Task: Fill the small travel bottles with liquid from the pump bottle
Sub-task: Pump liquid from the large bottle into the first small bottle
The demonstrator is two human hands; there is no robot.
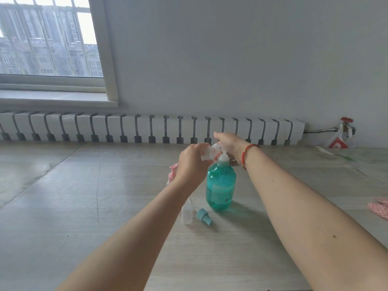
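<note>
Left hand (192,162) grips a clear travel bottle (209,153) at the pump bottle (220,185) spout; right hand (227,143) covers the pump head. Keep the mouth under the spout, press slowly.

two bare arms, no sleeves on them at all. the right hand (227,143) has a thin red string band (246,154) tied round its wrist, with a tiny yellow bit on it. the left hand (192,164) wears nothing. no rings or watch show. a small dark dot sits on the right forearm.
</note>
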